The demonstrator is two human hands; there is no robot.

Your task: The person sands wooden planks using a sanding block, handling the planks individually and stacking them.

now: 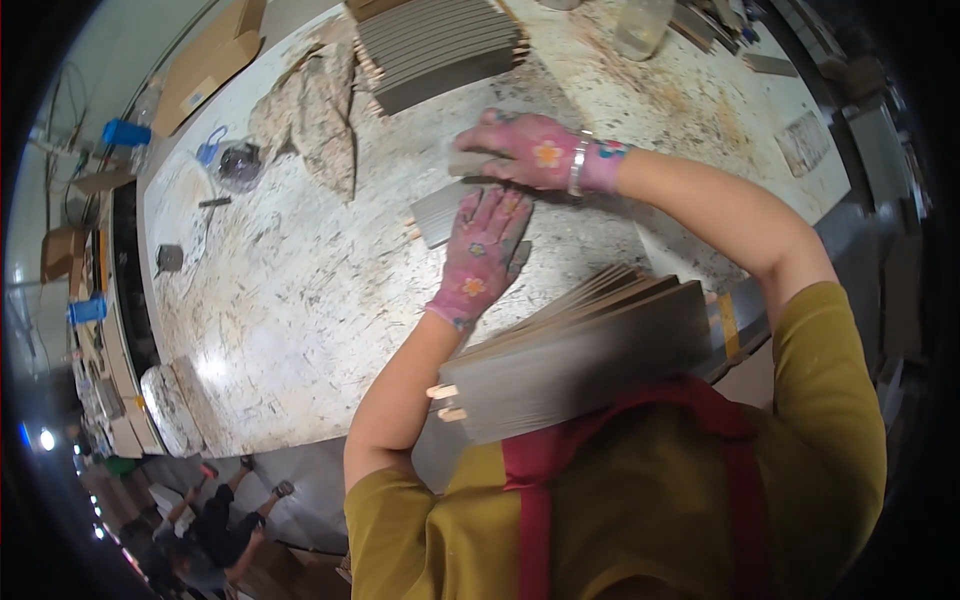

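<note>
Both my hands wear pink gloves with flower prints. My left hand (480,255) lies with fingers stretched out over a small grey ribbed panel (436,215) on the worktable; light wooden ends stick out of the panel's left side. Just beyond it, my right hand (530,150) is slightly blurred, its fingers bent over a flat grey block (468,163), with a dark edge under them. Close to my body, a fanned stack of long grey panels (590,350) with wooden pegs at the ends leans at the table's near edge.
Another stack of grey slats (440,55) stands at the far side. A stained cloth (315,120), a purple roll (240,165) and a cardboard box (215,65) lie to the left. A cloudy plastic container (642,28) is far right. Another person (215,525) is at lower left, off the table.
</note>
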